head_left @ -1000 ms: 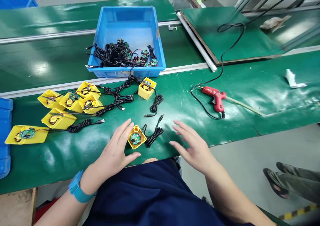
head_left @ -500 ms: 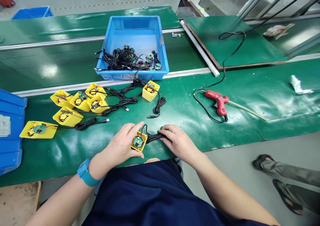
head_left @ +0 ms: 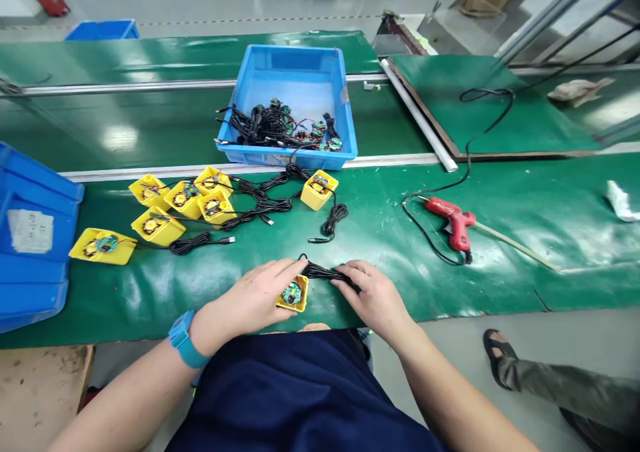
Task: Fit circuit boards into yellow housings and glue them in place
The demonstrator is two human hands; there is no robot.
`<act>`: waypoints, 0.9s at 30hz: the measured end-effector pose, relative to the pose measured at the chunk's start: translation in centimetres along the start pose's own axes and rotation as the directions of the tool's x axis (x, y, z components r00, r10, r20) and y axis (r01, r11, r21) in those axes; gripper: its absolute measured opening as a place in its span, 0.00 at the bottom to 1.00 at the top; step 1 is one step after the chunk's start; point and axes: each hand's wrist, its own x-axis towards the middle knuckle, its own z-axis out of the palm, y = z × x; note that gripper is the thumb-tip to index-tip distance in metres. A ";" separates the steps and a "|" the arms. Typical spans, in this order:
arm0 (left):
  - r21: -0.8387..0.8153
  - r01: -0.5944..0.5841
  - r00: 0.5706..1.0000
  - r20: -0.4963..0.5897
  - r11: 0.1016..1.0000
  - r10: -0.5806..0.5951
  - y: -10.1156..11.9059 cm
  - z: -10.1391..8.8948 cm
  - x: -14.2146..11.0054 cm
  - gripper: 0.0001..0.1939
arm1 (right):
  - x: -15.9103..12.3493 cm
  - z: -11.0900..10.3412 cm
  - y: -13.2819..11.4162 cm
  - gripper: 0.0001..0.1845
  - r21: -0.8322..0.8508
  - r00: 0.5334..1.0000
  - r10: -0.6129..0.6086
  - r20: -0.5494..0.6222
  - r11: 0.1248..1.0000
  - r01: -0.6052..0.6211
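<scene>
My left hand (head_left: 255, 295), with a blue wristband (head_left: 181, 339) on its wrist, lies against a small yellow plastic holder (head_left: 293, 293) and grips it from the left. A round green circuit board (head_left: 292, 293) sits in that holder. My right hand (head_left: 374, 299) is closed on a gathered black cable (head_left: 325, 272) that leads from the board, and the cable runs between my two hands. Farther up the green belt stand several more yellow holders (head_left: 159, 226) with boards and coiled black cables.
A blue crate (head_left: 287, 79) of boards and cables stands on the far belt, and a stacked blue bin (head_left: 35, 232) sits at the left. A red hot glue gun (head_left: 453, 225) lies to the right. A co-worker's sandalled foot (head_left: 497, 359) stands on the floor at lower right.
My hands have moved from apart to together on the holder and cable. My right hand has closed on the cable, which now lies gathered. The view has tilted slightly upward.
</scene>
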 end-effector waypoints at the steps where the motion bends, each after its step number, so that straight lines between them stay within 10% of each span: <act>1: -0.003 0.004 1.000 -0.011 1.000 -0.004 0.0 0.2 -0.1 0.44 | 0.0 0.2 -0.1 0.12 0.000 1.000 -0.002 -0.012 1.000 0.002; 14: -0.137 0.099 0.989 -0.093 0.986 -0.113 -1.3 -0.3 -4.3 0.52 | 2.7 2.9 -4.0 0.13 0.040 0.998 -0.043 0.043 0.998 0.042; 27: -0.222 0.213 0.909 -0.312 0.952 -0.276 -1.0 3.3 -5.8 0.59 | 2.3 3.0 -3.6 0.15 0.008 0.998 -0.043 0.036 0.999 0.043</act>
